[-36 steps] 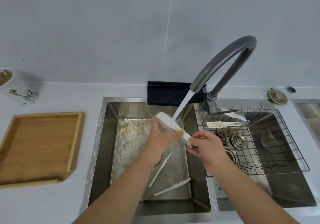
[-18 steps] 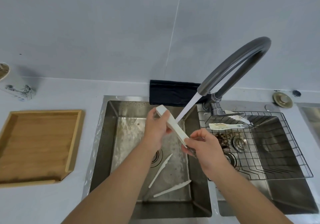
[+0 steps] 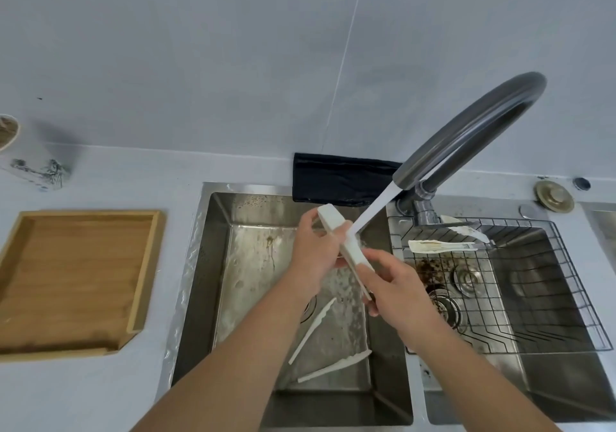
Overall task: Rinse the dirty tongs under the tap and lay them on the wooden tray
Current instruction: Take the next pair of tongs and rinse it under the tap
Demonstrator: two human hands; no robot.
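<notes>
**White tongs held under running tap, left basin**

Fingers: the left hand (image 3: 313,255) has its fingers (image 3: 308,223) curled round the upper, hinged end of the white tongs (image 3: 343,241), thumb side toward the tap. The right hand (image 3: 396,295) pinches the lower part of the same tongs between thumb and fingertips, fingers bent inward. Both hands grip; neither is spread flat.

Tongs in hand: white, tilted, hinge end up and to the left, the lower end hidden behind the right hand. A stream of water (image 3: 373,210) strikes them near the middle, between the two hands.

Tap (image 3: 466,141): dark grey arched spout, mounted between the basins, swung over the left one.

Left sink (image 3: 213,265): steel, wet, with brown specks on its floor. Second pair of white tongs (image 3: 320,348) lies open on the floor, arms apart, below the hands.

Right sink (image 3: 550,391): holds a wire rack (image 3: 540,285); two soiled white utensils (image 3: 440,246) lie at its rear left corner, brown residue underneath.

Wooden tray (image 3: 66,281): on the table (image 3: 100,398) left of the sink, well apart from the hands, nothing on it.

Also seen: black cloth (image 3: 333,178) draped over the rear sink edge; a brass-coloured plug (image 3: 554,196) at far right; a patterned white cup (image 3: 33,161) at far left, partly cut off.
</notes>
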